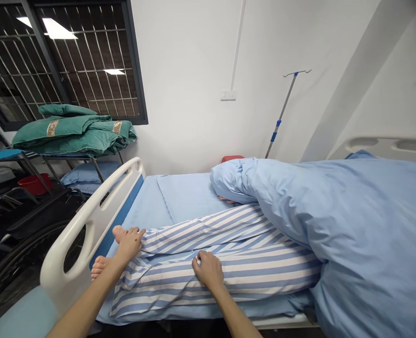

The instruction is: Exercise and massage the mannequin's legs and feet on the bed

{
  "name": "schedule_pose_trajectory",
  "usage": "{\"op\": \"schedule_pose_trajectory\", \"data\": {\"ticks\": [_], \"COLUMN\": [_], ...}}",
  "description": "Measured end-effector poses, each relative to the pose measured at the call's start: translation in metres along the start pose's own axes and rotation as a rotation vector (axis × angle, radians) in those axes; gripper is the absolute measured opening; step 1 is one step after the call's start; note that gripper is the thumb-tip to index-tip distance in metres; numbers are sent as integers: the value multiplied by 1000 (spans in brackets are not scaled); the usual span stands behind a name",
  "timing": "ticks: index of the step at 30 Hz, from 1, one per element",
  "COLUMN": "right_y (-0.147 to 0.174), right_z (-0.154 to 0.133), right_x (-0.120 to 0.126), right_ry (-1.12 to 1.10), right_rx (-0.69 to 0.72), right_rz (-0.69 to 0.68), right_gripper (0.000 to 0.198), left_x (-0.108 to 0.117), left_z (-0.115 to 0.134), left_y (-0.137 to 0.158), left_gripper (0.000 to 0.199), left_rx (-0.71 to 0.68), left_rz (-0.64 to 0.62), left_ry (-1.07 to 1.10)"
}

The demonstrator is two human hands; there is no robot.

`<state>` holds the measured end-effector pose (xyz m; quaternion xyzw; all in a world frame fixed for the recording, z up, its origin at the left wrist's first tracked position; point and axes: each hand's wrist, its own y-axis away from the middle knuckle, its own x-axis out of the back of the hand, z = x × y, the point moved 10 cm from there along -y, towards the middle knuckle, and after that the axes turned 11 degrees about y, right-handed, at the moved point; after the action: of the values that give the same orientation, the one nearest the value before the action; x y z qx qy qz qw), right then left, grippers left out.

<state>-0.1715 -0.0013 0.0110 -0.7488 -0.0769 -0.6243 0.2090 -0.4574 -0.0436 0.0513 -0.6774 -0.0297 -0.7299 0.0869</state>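
Two legs in blue-and-white striped trousers (264, 270) lie stretched along the bed, their feet towards the footboard. My left hand (132, 241) rests over the far ankle, its fingers bent across the trouser cuff. Beside it the far foot (117, 232) shows only in part; the near foot (99, 266) is bare and partly behind my forearm. My right hand (209, 270) is over the near trouser leg around the middle, fingers loosely curved and apart, holding nothing visible. A light blue quilt (362, 225) covers the upper body, and a few fingertips (227, 200) show under its edge.
The white footboard (84, 225) stands at left, with a wheelchair wheel (14, 267) beyond it. Green folded bedding (77, 131) lies on a rack under the barred window (91, 61). An IV pole (281, 112) rises behind the bed. A red bucket (35, 183) sits at left.
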Motion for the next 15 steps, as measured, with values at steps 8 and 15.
{"op": "schedule_pose_trajectory", "data": {"ticks": [8,15], "right_y": [-1,-1], "right_z": [0,1], "right_x": [-2,-4], "right_ry": [10,15], "right_rx": [-5,-9], "right_rz": [0,-7], "right_gripper": [23,23], "left_x": [-24,-9], "left_z": [-22,-11], "left_y": [-10,-12], "left_gripper": [55,44], "left_rx": [-4,6], "left_rz": [-97,-35], "left_ry": [-84,8]}}
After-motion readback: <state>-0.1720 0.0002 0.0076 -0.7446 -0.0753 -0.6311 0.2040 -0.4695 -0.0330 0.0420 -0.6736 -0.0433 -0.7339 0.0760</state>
